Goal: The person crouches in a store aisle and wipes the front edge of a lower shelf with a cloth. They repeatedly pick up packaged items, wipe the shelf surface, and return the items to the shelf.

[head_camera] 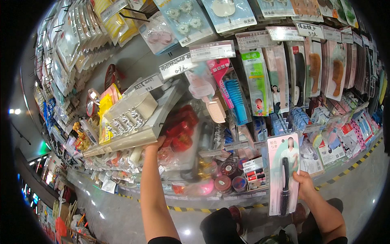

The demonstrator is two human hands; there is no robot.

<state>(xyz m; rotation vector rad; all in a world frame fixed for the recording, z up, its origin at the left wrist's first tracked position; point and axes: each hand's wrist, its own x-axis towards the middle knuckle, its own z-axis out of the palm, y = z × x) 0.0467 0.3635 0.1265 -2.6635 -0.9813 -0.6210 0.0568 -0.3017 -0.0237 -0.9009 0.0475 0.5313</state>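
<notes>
My right hand (304,183) grips the right edge of a flat package (275,170). Inside it a black round hairbrush (285,183) lies upright, handle up and bristles down, on a printed card. My left hand (156,144) reaches up to the end of a tilted grey metal shelf (167,113). Its fingers go behind the shelf's corner, close to red bagged items (182,131), so most of them are hidden. Whether they grip the shelf cannot be told. On that shelf stands a clear box (128,119) with silvery pieces, beside a yellow package (105,114).
Packaged combs (313,73) and a blue comb (236,100) hang on hooks under price tags. Round tubs (223,184) sit on the bottom shelf. Yellow-black floor tape (189,209) runs along the shelving. More goods (77,225) stand at lower left.
</notes>
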